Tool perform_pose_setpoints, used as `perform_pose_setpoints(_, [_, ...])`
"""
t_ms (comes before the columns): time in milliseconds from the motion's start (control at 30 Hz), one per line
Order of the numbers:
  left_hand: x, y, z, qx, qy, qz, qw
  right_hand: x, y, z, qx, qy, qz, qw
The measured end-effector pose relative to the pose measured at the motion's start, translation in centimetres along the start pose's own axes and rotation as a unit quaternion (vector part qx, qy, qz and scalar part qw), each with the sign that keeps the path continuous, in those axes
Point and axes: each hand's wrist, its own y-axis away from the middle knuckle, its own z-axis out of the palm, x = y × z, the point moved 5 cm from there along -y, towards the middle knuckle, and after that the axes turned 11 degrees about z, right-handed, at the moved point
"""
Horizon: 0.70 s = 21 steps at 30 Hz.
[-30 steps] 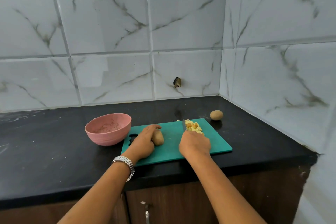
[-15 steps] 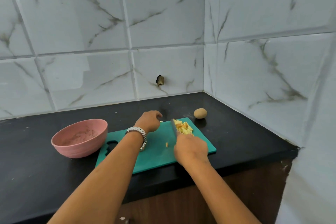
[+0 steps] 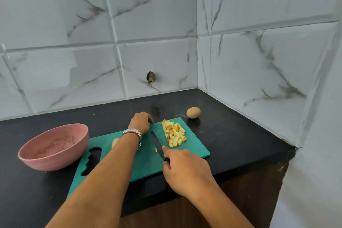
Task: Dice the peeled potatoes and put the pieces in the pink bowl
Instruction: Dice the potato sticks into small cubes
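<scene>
A pile of diced potato (image 3: 174, 133) lies on the far right part of the green cutting board (image 3: 146, 166). My right hand (image 3: 185, 171) grips a knife (image 3: 157, 141); its forefinger lies along the blade's back, and the blade rests on the board just left of the pile. My left hand (image 3: 141, 122) rests at the board's far edge with its fingers loosely curled and nothing visible in them. A potato (image 3: 115, 142) lies on the board, mostly hidden behind my left forearm. The pink bowl (image 3: 51, 162) stands left of the board and holds no pieces.
Another whole potato (image 3: 193, 112) sits on the black counter (image 3: 231, 135) beyond the board's far right corner. One small potato piece (image 3: 156, 150) lies beside the blade. Tiled walls close off the back and the right side. The counter's front edge runs just below the board.
My left hand let go of the potato on the board and moved up to the board's far edge. The knife has drawn back from the pile towards me. The view has swung right.
</scene>
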Motion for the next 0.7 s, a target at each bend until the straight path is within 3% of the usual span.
perform_pose_setpoints(300, [-0.2,0.5,-1.4,0.082,0.092,-0.015,0.992,1.1,-0.3,0.1,0.017,0.036,0.024,0.999])
perform_pose_setpoints(433, [2.2,0.3,-1.2,0.02,0.145,0.03,0.989,2.3,-0.6,-1.0,0.029,0.024,0.045,0.998])
perform_pose_setpoints(533, [3.5,0.2,-0.8,-0.016,0.22,0.018,0.975,2.5,-0.1,-1.1,0.015,0.009,0.037,0.999])
perform_pose_setpoints(700, [3.3,0.1,-1.2,0.011,0.289,-0.03,0.957,2.1,1.0,-0.4,-0.011,-0.017,0.006,1.0])
